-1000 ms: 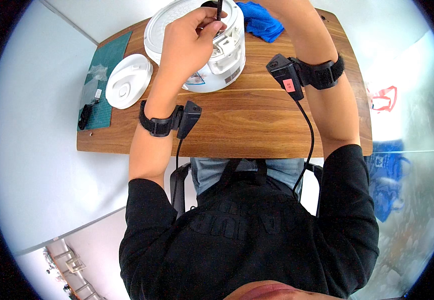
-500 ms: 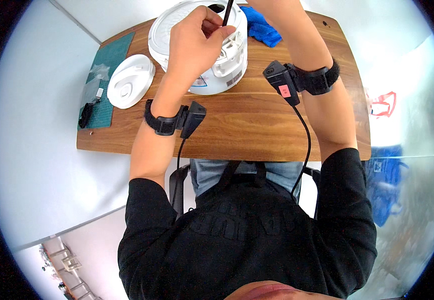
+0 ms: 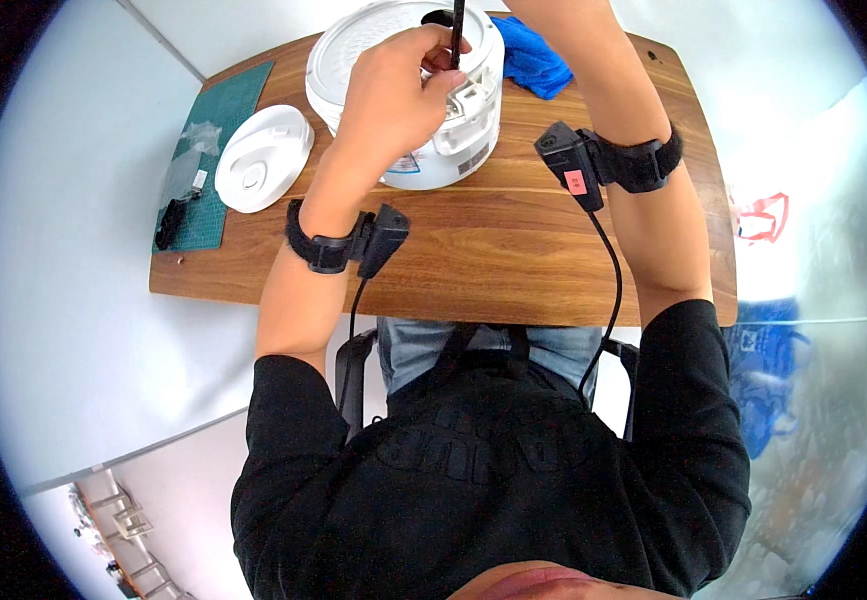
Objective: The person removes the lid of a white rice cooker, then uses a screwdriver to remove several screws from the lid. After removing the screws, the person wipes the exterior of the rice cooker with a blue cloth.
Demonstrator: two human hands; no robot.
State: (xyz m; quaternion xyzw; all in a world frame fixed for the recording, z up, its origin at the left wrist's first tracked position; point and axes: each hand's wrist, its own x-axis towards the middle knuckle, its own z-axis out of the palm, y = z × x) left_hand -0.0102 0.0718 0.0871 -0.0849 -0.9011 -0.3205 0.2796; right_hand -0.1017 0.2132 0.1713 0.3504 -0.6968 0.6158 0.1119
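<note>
A white round appliance (image 3: 434, 165) stands at the far middle of the table, its ridged round top (image 3: 354, 48) facing up. My left hand (image 3: 404, 90) is at its near right rim, beside a white latch-like part (image 3: 472, 100). Thumb and fingers are closed around a thin black rod (image 3: 458, 35), held nearly upright; its upper end is cut off by the picture. A dark rounded thing (image 3: 438, 18) shows behind the fingers. My right hand (image 3: 559, 18) reaches past the top edge, so its fingers are hidden, and the blue cloth (image 3: 534, 62) lies just left of it.
A white oval cover (image 3: 266, 160) lies left of the appliance. Beyond it, a green cutting mat (image 3: 244, 105) bears a clear plastic bag (image 3: 199, 140) and a black cable bundle (image 3: 170, 225). Cabled black devices are strapped to both my forearms. Walls stand close on both sides.
The view has shifted slightly, with the appliance now a little further right. The black rod stands more upright and shows lower between my left fingers. My right arm is nearly unchanged.
</note>
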